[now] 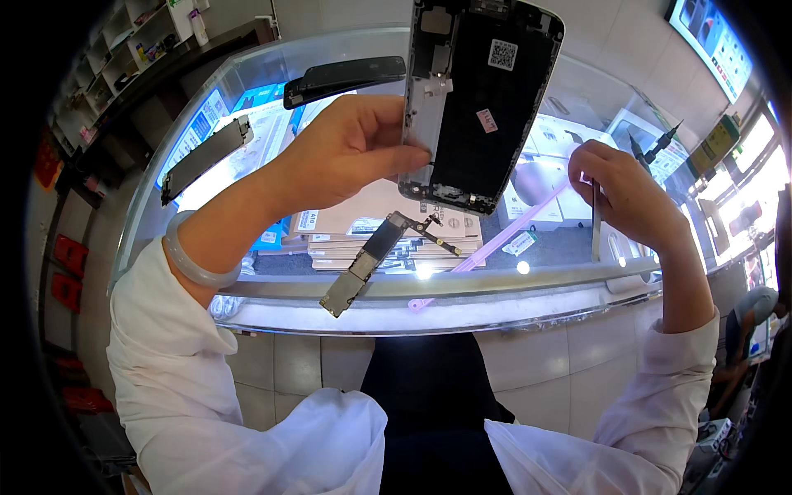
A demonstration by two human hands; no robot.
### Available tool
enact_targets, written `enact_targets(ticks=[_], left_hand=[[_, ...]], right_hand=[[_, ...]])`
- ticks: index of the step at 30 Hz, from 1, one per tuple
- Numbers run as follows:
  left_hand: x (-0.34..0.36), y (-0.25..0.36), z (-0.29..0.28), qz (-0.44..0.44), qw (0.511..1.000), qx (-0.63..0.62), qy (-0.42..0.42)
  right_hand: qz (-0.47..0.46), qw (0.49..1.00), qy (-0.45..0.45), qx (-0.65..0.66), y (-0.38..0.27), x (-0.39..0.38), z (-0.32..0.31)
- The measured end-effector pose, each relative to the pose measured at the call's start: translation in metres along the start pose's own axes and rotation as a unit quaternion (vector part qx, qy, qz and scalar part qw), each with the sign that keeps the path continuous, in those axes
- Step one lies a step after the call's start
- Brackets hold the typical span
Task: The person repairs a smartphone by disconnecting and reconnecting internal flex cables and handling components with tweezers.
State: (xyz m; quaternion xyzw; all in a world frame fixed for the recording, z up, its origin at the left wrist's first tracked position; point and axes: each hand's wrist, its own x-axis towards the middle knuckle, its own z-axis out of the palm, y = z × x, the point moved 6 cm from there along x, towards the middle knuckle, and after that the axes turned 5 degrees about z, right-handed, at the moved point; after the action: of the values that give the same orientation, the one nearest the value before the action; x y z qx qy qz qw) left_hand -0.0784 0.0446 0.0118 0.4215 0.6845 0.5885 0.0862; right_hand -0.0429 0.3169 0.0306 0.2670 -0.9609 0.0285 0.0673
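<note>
Metal strip (205, 157): lies on the glass counter (462, 285), well to the left of and beyond the left hand, slanted, apart from all else.

Dark panel (342, 78): lies on the glass just beyond the left hand, long side running left to right; not touched.

Left hand (351, 153): raised over the counter, closed in a pinch. Thumb and fingers grip the left edge of the phone screen (487, 91), which stands upright in the air, its back side with metal shield facing the camera. A pale bangle (194, 260) sits on the wrist, at the cuff of a white sleeve.

Circuit board (367, 264): lies on the glass below and nearer than the left hand, slanted, directly under the held screen. A thin flex part (433, 233) lies just beside its upper end; contact between the two cannot be told.

Pink strip (511, 231): lies slanted between the hands, on or under the glass; which one cannot be told.

Right hand (627, 186): to the right of the screen and apart from it, fingers curled shut around a thin metal tool (596, 219) that points down toward the glass.

Two dark-handled tools (656, 147): stand just beyond the right hand, untouched
</note>
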Motion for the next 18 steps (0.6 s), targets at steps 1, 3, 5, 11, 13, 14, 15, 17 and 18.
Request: enact_targets(ticks=[1, 3, 5, 11, 13, 14, 15, 17, 18], left_hand=[[0.0, 0.0, 0.001, 0.01, 1.0, 0.01, 0.002], [-0.002, 0.004, 0.001, 0.045, 0.998, 0.048, 0.007], [-0.005, 0.004, 0.001, 0.041, 0.996, 0.079, 0.012], [-0.01, 0.011, 0.003, 0.049, 0.98, 0.193, 0.028], [-0.011, 0.017, 0.005, 0.096, 0.97, 0.221, 0.045], [-0.012, 0.015, 0.007, 0.079, 0.971, 0.223, 0.027], [-0.012, 0.014, 0.007, 0.069, 0.978, 0.196, 0.026], [-0.012, 0.014, 0.01, 0.077, 0.986, 0.146, 0.026], [-0.011, 0.013, 0.01, 0.073, 0.985, 0.157, 0.025]], right_hand=[[0.052, 0.999, -0.005, -0.006, 0.003, 0.0, 0.001], [0.094, 0.996, -0.003, 0.006, 0.001, 0.003, -0.001], [0.107, 0.994, -0.005, 0.014, 0.002, 0.007, -0.004], [0.141, 0.988, 0.048, 0.03, 0.009, 0.003, -0.002], [0.08, 0.991, 0.112, -0.005, -0.012, -0.001, -0.008], [0.055, 0.987, 0.148, -0.009, -0.025, -0.005, -0.014], [0.053, 0.984, 0.168, -0.013, -0.038, -0.008, -0.017], [-0.057, 0.978, 0.2, 0.028, -0.077, -0.017, -0.024], [-0.097, 0.979, 0.173, 0.048, -0.094, -0.016, -0.019]])
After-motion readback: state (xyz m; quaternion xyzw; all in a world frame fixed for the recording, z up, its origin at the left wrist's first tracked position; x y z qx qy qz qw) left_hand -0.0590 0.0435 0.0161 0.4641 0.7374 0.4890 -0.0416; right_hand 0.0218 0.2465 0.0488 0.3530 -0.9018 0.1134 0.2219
